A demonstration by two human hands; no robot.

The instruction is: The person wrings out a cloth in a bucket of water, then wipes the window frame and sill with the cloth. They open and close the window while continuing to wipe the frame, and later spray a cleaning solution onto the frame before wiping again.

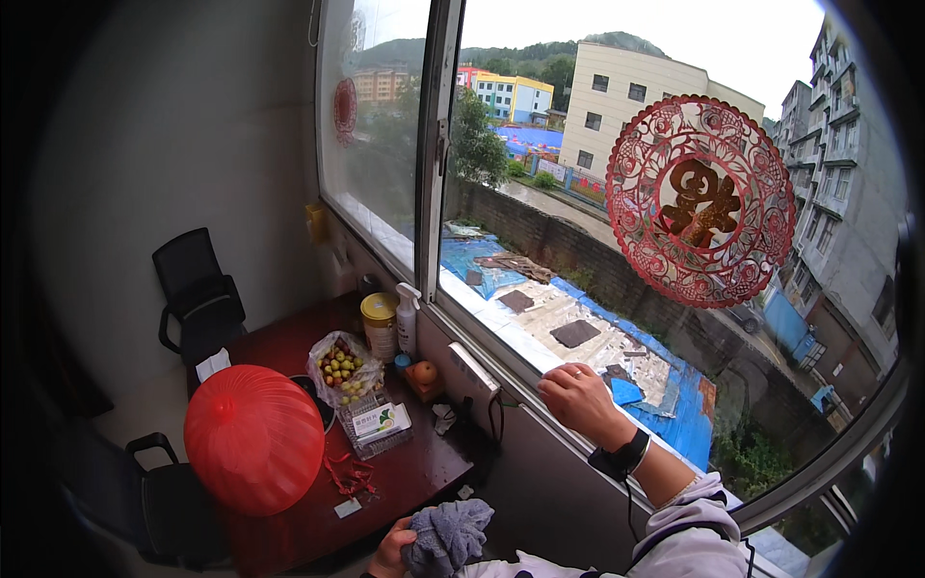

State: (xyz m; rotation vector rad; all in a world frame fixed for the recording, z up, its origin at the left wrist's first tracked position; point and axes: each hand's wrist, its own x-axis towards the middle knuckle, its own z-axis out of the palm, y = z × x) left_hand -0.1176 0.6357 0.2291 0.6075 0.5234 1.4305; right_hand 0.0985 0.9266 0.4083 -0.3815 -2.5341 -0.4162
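My left hand (391, 550) is closed around a bunched grey cloth (449, 535) at the bottom of the view. Further right, my right hand (587, 404) rests at the lower frame of the sliding window (438, 180), fingers bent and a ring on one finger; nothing shows in its grasp. A black band with a cable sits on that wrist. On the glass above it is a round red paper-cut decoration (701, 202) with a gold-brown character in its middle.
A dark red table (303, 538) holds a red dome-shaped cover (253, 441), a bag of fruit (343, 368), a yellow-lidded can (380, 329), a white spray bottle (407, 318), a small box (381, 423) and red ribbon (350, 473). A white device (473, 372) stands by the sill. Black chairs (195, 289) flank the table.
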